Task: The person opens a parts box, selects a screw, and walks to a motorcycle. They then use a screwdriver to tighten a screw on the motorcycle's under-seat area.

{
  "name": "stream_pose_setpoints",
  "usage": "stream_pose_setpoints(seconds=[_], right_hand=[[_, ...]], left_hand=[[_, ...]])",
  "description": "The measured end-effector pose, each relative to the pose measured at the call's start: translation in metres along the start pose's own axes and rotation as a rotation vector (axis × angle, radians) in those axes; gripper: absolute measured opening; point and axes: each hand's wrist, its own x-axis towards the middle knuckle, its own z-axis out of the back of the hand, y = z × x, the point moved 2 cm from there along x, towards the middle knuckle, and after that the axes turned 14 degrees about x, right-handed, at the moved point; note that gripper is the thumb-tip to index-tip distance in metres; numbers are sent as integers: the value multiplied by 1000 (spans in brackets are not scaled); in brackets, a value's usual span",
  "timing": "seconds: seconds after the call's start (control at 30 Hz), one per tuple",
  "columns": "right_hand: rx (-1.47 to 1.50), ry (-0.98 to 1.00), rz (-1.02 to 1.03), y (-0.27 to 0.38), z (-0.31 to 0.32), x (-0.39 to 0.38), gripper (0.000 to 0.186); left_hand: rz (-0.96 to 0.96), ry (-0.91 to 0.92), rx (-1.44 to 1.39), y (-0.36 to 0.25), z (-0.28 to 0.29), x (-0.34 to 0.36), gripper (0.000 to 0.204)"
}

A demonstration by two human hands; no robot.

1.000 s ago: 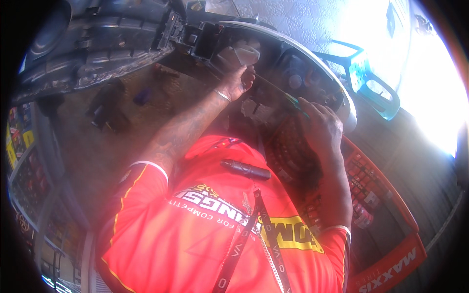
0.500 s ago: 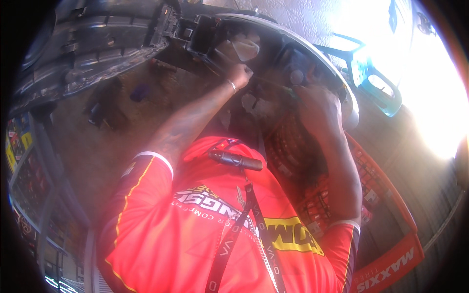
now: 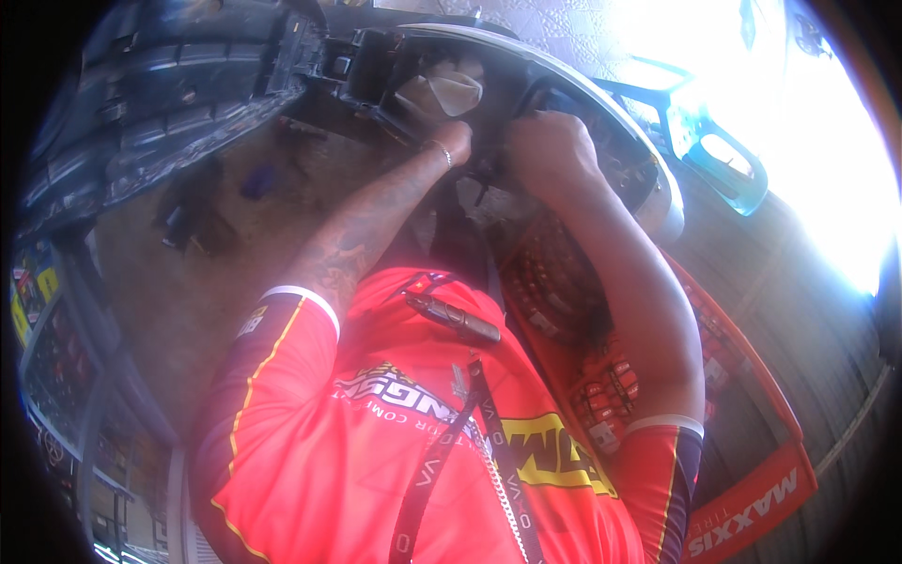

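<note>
My left hand (image 3: pixel 453 142) is closed at the near edge of a dark, hollow plastic housing (image 3: pixel 413 70) with a curved pale outer rim. Whatever its fingers grip is hidden. Just to its right, my right hand (image 3: pixel 554 150) is curled with its back toward me, over the inside of the same housing. Its fingertips point away and what they hold cannot be made out. A crumpled whitish piece (image 3: pixel 451 92), like cloth or paper, lies inside the housing just beyond my left hand.
A large black ribbed plastic panel (image 3: pixel 188 103) fills the upper left. A red-framed rack (image 3: pixel 752 376) with small packaged goods stands at the right. Beyond the housing is a teal plastic chair (image 3: pixel 738 174). A shelf cabinet (image 3: pixel 70 329) stands at the left.
My right hand has moved left and farther away, closer to my left hand. The thin line and greenish thing seen between the hands no longer show. My left hand has shifted slightly left.
</note>
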Motion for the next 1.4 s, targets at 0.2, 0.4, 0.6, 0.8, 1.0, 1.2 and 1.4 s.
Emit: stream_pose_setpoints(seconds=[0.2,0.4,0.6,0.8,1.0,1.2,1.4], right_hand=[[-18,39,61,3,9,19,14],[20,103,86,16,1,31,15],[59,98,130,20,3,31,22],[-187,-25,299,15,6,29,24],[-103,68,296,18,3,35,23],[-44,151,184,24,-9,36,23],[93,110,14,20,-17,38,28]], left_hand=[[5,2,13,2,7,-1,23],[-9,-164,-94,9,-17,2,15],[-27,-183,-60,11,-24,2,15],[4,-95,-39,0,0,-18,16],[-28,-60,150,5,8,-29,21],[-47,-72,188,8,4,-28,24],[-88,-117,217,9,3,-26,30]])
